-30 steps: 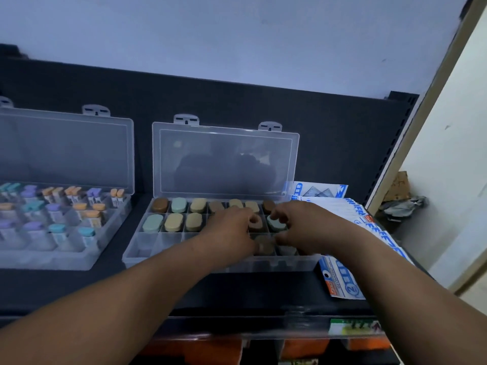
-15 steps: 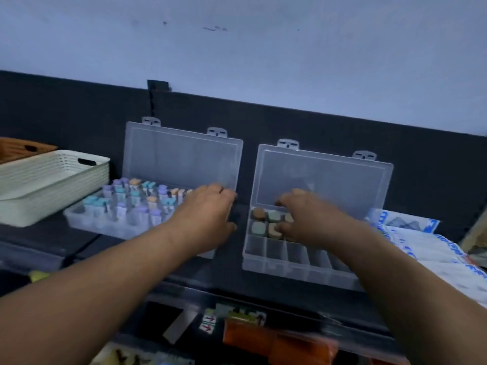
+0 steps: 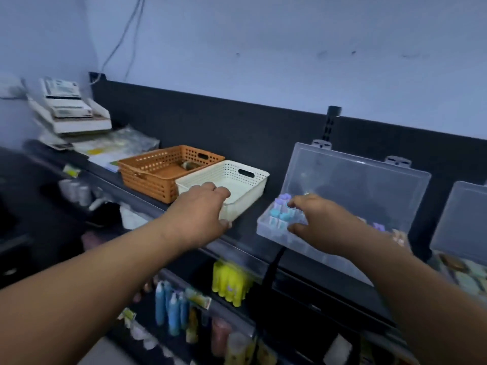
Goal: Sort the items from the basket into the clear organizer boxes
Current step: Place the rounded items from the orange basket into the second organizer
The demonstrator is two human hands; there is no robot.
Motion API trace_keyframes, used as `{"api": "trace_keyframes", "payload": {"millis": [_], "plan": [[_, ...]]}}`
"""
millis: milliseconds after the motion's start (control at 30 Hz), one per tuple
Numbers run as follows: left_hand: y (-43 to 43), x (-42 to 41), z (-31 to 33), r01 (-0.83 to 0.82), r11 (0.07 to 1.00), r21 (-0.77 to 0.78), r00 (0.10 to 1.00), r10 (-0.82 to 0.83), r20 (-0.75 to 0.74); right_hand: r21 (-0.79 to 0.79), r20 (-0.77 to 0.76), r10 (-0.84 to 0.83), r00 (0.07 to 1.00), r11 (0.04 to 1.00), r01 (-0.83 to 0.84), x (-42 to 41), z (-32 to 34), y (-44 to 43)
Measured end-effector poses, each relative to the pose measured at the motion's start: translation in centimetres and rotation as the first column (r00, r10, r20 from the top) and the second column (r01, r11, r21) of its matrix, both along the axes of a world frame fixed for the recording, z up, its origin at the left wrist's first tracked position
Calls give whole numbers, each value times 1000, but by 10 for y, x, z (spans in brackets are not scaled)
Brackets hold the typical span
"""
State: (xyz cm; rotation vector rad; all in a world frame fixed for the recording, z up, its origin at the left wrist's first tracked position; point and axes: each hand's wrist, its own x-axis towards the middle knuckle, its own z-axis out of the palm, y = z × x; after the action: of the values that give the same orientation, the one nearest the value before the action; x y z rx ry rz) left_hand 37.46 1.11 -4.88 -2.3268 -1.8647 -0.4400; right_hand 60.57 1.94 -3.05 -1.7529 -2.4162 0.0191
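The white basket (image 3: 253, 177) sits on the black shelf (image 3: 249, 219) about midway along it, its near corner close to the front edge; the left hand (image 3: 200, 209) has hold of that corner, fingers curled over the rim and into the basket, thumb pressed on the outer wall below; just right of it, apart from it, lies the first clear box (image 3: 274, 233), its lid (image 3: 355, 185) propped open against the shelf's dark back panel; little vials (image 3: 279, 214) with purple and teal caps stand upright in its left-end compartments; the right hand (image 3: 321, 222) hangs over that end, fingers bent down among the caps, thumb beside the near wall, and whether it pinches a vial I cannot tell, as the hand is blurred and covers them; a second clear box (image 3: 463, 214) shows at the right end of the shelf, lid also up, with brown and green pieces in the tray below it; behind and left of the white basket, touching it, is an orange basket (image 3: 147, 167) with something brown (image 3: 188, 164) lying at its far end; further toward the left end lie plastic-wrapped papers (image 3: 123, 146) and a tilted stack of white trays (image 3: 68, 111); a cable (image 3: 123, 35) runs up the pale wall above; under the shelf hang yellow packs (image 3: 229, 283) and blue bottles (image 3: 168, 309).
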Motion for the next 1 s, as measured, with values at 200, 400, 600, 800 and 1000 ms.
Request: {"api": "trace_keyframes", "payload": {"millis": [200, 400, 600, 800, 1000], "plan": [[31, -73, 5, -29, 999, -31, 999, 30, 31, -21, -16, 46, 999, 999, -46, -82, 14, 45], [85, -123, 9, -97, 995, -20, 992, 98, 85, 10, -36, 110, 993, 994, -110, -133, 16, 118], [151, -165, 18, -168, 986, -16, 984, 169, 54, -29, -55, 125, 991, 992, -127, -167, 19, 195], [220, -196, 9, -134, 989, -70, 989, 138, 59, -80, -24, 104, 994, 991, -106, -215, 17, 250], [307, -223, 1, 15, 996, -88, 1000, -12, 29, -117, 43, 19, 999, 993, -14, -262, -2, 304]]}}
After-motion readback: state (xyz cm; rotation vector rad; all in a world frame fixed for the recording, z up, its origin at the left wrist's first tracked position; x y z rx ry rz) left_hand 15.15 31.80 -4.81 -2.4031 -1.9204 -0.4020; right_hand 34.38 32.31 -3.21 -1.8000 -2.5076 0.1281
